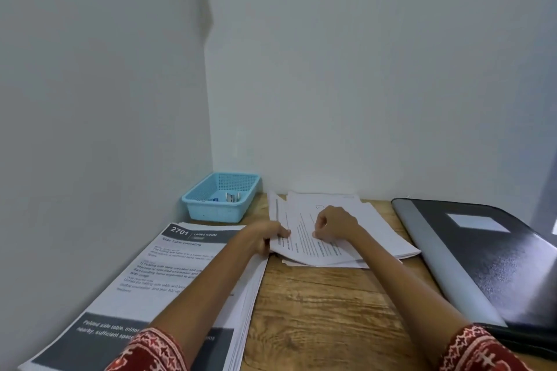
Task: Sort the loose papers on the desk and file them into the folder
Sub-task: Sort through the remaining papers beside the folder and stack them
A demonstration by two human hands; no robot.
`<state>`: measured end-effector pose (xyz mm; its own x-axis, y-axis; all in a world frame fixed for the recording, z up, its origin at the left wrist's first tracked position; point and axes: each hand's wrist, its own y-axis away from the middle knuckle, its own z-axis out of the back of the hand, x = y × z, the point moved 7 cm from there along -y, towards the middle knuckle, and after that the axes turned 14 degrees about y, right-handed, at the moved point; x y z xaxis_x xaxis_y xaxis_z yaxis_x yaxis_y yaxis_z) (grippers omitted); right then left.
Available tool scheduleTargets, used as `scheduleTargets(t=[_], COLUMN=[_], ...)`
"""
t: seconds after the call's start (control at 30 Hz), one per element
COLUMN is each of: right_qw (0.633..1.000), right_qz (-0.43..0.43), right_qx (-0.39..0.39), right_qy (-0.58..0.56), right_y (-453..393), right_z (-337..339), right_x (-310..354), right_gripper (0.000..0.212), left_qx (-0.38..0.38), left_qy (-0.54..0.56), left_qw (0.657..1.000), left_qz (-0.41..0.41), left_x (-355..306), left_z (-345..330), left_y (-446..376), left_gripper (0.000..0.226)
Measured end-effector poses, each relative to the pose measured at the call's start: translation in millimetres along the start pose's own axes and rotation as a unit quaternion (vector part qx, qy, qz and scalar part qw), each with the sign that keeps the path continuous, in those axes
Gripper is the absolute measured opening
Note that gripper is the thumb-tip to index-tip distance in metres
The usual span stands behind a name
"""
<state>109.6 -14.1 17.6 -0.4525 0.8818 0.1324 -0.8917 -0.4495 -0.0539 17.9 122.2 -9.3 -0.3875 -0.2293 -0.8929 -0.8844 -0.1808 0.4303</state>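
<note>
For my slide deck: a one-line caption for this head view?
Both hands, left hand and right hand, work the loose papers between a printed stack and a closed black folder.

Soft, even, cool-toned light; no hard shadows. The walls (361,69) read pale blue-grey, the left one slightly darker. Broad glare lies across the glossy black folder (497,253), brightest on its label and lower cover. Faint shadows fall beneath the loose papers (376,229) and beside the basket (220,199). Wide-angle distortion bows the wall corner and stretches the printed stack (168,289) towards the lower left. Overall sharpness is low: fine print is smeared and only large headings are legible; the sleeves (479,352) at the bottom edge are soft.
</note>
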Motion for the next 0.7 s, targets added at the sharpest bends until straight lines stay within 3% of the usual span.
scheduleTargets(t=[0.13,0.27,0.4,0.6,0.7], right_qw=[1.0,1.0,0.999,0.995,0.998], right_qz=[0.0,0.002,0.004,0.001,0.022], right_qx=[-0.009,-0.001,0.008,0.079,0.04], right_qy=[0.009,0.022,0.041,0.059,0.037], right_y=[0.7,1.6,-2.9,-14.9,-27.5], right_z=[-1.2,-1.4,1.1,10.2,20.7], right_x=[-0.4,1.2,6.7,21.1,36.9], right_gripper=[0.014,0.015,0.019,0.016,0.021], left_qx=[-0.058,-0.044,-0.034,0.046,0.093], left_qy=[-0.028,-0.111,-0.213,-0.153,-0.128], left_qw=[0.991,0.98,0.966,0.986,0.987], left_qz=[-0.116,-0.158,-0.141,-0.049,-0.01], left_x=[-21.5,-26.9,-17.6,-12.2,-11.2], left_z=[12.5,27.8,41.3,54.2,54.9], left_y=[14.8,27.6,23.6,9.7,6.8], left_gripper=[0.04,0.048,0.029,0.019,0.019])
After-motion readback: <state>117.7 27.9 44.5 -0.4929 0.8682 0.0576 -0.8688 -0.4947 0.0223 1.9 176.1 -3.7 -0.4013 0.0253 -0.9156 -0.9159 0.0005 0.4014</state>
